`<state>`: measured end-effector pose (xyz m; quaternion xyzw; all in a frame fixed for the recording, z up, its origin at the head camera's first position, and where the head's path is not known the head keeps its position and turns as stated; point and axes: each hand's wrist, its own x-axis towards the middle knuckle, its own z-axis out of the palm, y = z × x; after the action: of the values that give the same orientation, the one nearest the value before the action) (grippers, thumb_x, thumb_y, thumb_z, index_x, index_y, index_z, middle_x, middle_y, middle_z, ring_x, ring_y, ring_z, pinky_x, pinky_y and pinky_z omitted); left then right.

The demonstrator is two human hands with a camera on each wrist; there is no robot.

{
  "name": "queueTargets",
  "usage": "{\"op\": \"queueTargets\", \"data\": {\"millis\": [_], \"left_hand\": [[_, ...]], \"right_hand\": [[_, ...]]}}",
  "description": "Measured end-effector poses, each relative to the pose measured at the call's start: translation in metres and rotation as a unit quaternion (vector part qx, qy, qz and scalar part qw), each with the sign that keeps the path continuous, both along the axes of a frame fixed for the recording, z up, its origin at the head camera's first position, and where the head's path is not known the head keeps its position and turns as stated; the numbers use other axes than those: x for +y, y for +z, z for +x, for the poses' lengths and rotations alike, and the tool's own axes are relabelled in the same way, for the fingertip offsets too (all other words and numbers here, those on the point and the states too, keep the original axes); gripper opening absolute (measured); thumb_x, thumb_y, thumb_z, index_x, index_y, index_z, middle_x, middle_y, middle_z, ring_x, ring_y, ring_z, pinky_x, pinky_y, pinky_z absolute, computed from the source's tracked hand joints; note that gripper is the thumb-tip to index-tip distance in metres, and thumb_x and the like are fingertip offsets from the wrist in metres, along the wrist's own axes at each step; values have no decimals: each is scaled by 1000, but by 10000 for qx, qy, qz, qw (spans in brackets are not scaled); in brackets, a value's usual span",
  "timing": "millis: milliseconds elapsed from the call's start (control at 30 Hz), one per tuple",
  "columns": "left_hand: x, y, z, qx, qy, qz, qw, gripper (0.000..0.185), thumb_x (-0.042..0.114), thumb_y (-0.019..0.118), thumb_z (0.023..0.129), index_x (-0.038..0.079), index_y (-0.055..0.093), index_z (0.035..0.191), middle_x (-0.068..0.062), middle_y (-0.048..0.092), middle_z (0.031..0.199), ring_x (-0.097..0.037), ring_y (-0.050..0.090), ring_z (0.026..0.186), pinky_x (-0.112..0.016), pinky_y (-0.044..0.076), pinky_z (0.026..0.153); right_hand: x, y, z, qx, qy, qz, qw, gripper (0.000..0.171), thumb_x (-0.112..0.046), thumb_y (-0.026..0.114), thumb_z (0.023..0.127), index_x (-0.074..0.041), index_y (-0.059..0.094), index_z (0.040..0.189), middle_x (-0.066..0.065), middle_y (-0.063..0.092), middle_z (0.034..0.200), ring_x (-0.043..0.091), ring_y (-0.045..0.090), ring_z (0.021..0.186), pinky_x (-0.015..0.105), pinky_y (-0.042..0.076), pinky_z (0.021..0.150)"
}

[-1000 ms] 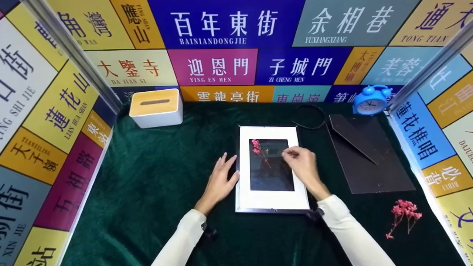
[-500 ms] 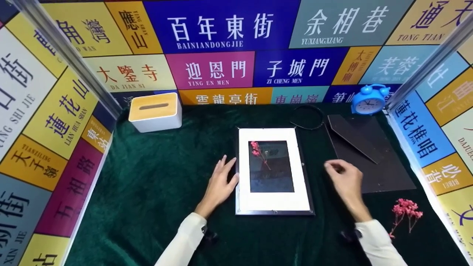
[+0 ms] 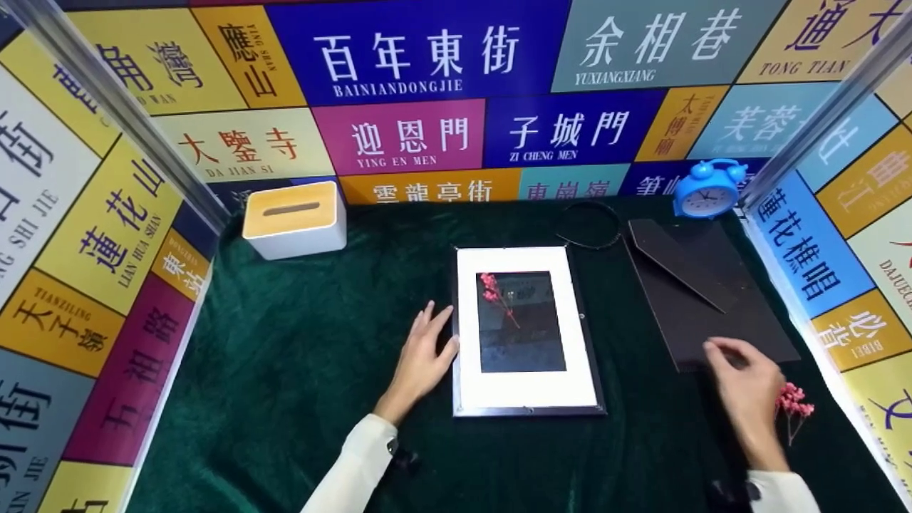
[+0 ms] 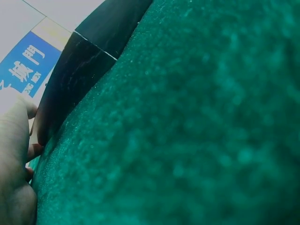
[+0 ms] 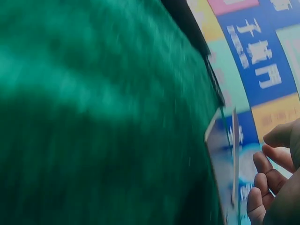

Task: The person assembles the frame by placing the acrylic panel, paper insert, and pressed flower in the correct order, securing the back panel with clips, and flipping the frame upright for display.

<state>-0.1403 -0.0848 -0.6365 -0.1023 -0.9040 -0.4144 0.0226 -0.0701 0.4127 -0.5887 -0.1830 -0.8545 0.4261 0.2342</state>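
Right hand (image 3: 748, 392) now off frame (image 3: 527, 331), beside pink sprig (image 3: 794, 402).

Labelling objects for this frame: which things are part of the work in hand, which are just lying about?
In use:
black picture frame with white mat, left hand touching it
pink dried sprig on its glass
loose pink dried sprig beside right hand
dark backing board

Lying about:
white tissue box
blue alarm clock
black ring
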Motion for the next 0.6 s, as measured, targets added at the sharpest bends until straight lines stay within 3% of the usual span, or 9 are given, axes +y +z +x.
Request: {"op": "queueTargets", "data": {"millis": [333,600], "left_hand": [[0,1,1,-85,19,-20,10000,57,31,65,110,14,54,164,-20,35,176,-46,29,163,-67,28,129],[1,-1,0,-12,15,-8,10000,57,30,65,109,13,55,163,-21,36,175,-46,31,163,-66,29,129]], "right_hand": [[47,-8,32,-275,-796,155,9963,26,-19,85,97,-1,83,116,-35,61,95,-12,58,80,7,42,77],[59,-4,52,195,-1049,78,9943,24,-9,83,98,2,82,119,-28,62,98,-5,57,94,9,43,84]]}}
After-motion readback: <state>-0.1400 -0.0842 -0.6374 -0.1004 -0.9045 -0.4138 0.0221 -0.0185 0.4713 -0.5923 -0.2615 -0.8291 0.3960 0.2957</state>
